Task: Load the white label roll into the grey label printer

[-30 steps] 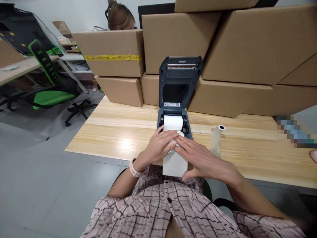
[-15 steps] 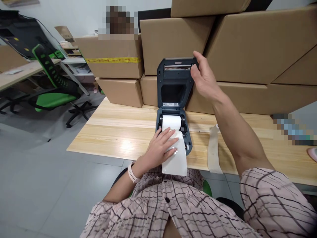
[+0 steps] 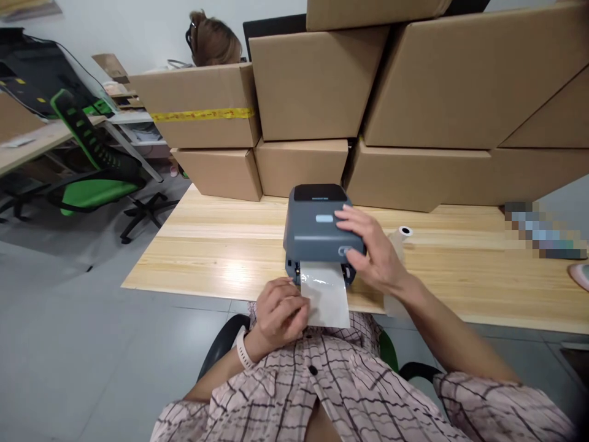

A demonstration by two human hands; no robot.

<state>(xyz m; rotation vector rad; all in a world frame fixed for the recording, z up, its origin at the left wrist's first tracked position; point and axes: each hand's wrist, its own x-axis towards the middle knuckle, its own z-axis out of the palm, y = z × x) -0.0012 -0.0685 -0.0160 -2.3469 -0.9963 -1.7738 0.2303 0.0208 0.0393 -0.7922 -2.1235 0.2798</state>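
Observation:
A grey label printer stands on the wooden table with its lid down. A strip of white paper hangs out of its front slot over the table edge. My left hand is closed, pinching the left edge of that strip. My right hand rests on the lid's right front corner, fingers spread over the top and thumb down the front. A used paper roll core with its loose backing strip lies just right of the printer.
Stacked cardboard boxes wall off the back of the table. A person's head shows behind them. A green and black office chair stands at the left on the grey floor, beside another desk.
My right hand has brought the printer lid down from upright to closed. My left hand slid from the paper roll toward me and now pinches the strip's edge.

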